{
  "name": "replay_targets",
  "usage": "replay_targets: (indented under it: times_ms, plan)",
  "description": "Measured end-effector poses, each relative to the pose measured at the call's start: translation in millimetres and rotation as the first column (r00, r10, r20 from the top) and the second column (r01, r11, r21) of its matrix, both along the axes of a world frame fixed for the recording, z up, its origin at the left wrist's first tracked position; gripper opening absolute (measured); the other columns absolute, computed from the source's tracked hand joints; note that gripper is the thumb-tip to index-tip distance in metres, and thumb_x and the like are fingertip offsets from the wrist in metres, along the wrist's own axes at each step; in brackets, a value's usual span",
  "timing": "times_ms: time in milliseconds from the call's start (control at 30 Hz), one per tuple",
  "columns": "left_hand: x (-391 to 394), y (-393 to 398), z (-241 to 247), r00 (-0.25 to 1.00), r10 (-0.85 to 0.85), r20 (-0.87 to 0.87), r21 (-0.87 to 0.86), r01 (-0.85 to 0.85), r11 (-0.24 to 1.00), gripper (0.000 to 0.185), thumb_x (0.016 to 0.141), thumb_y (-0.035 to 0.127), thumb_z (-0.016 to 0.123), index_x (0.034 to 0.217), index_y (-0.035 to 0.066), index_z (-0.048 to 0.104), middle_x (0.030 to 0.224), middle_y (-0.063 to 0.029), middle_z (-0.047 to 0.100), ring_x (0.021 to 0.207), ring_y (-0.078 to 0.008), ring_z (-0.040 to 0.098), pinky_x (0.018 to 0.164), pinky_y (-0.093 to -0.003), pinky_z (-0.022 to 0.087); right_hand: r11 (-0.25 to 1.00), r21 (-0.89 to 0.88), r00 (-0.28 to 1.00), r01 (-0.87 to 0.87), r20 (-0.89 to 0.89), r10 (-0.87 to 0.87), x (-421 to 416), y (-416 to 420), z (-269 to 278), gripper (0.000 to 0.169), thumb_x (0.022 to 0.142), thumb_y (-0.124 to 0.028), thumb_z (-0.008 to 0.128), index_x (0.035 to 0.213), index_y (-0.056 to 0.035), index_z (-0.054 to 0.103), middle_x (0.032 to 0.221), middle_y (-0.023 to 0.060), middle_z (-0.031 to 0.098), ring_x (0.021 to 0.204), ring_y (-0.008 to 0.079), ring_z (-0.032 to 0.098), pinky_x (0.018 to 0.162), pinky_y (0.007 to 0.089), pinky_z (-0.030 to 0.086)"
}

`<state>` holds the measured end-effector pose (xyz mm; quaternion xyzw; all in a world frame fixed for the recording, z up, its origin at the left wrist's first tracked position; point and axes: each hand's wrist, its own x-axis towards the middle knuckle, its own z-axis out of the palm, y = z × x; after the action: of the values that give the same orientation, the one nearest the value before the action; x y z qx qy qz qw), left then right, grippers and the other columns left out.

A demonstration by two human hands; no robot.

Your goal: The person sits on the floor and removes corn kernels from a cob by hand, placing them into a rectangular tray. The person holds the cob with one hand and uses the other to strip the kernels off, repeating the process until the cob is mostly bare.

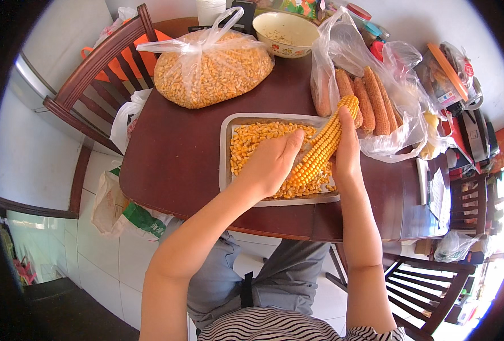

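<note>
My right hand [346,143] holds a dried yellow corn cob [322,147], tilted with its upper end to the right, above a metal tray [225,157]. Loose corn kernels [252,138] lie spread in the tray. My left hand [273,160] is beside the cob's lower left side, thumb pointing up; its fingers are largely hidden, and whether they touch the cob is unclear. Beyond my right hand, several stripped corn cobs [377,102] lie in an open clear plastic bag [409,143]. A tied clear bag of kernels [213,72] sits at the back left.
A floral enamel bowl [284,36] stands at the back of the dark wooden table [171,157]. A wooden chair [73,85] is at the left, another [439,294] at the lower right. Jars [358,19] and a lidded container [441,81] stand at the back right. Papers [437,192] lie at the right.
</note>
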<state>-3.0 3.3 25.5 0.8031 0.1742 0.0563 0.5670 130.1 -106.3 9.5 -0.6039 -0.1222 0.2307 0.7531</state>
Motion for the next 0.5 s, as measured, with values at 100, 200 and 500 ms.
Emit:
replay_targets:
  times_ms: [100, 200, 500]
  plan:
    - [-0.4, 3.0, -6.8, 0.995, -0.004, 0.096, 0.039, 0.000, 0.999, 0.060, 0.101, 0.047, 0.031, 0.099, -0.007, 0.059, 0.092, -0.0222, 0.062, 0.088, -0.0347, 0.058, 0.082, -0.0375, 0.044, 0.998, -0.034, 0.999, 0.046, -0.023, -0.047, -0.5, 0.4, 2.6, 0.053, 0.095, -0.048, 0.047, 0.117, 0.0002, 0.052, 0.086, -0.0001, 0.053, 0.071, 0.0071, 0.051, 0.061, 0.0220, 0.043]
    - [-2.0, 2.3, -11.3, 0.979, -0.049, 0.197, 0.028, 0.044, 0.999, 0.061, 0.100, 0.048, 0.034, 0.113, -0.006, 0.057, 0.107, -0.0209, 0.062, 0.101, -0.0284, 0.058, 0.092, -0.0338, 0.042, 0.999, -0.014, 0.999, 0.044, -0.008, -0.044, 4.7, -1.0, -3.2, 0.053, 0.095, -0.048, 0.047, 0.117, -0.0005, 0.052, 0.085, 0.0000, 0.054, 0.070, 0.0077, 0.052, 0.061, 0.0223, 0.043]
    - [4.8, 2.3, -13.1, 0.978, -0.087, 0.188, -0.089, 0.105, 0.990, 0.057, 0.097, 0.053, 0.040, 0.099, -0.001, 0.059, 0.085, -0.0209, 0.061, 0.082, -0.0352, 0.058, 0.074, -0.0373, 0.043, 0.998, 0.048, 0.999, -0.027, 0.024, 0.025, -10.1, 4.5, 1.7, 0.051, 0.099, -0.044, 0.044, 0.122, 0.0008, 0.050, 0.096, 0.0026, 0.055, 0.083, 0.0090, 0.053, 0.075, 0.0238, 0.044]
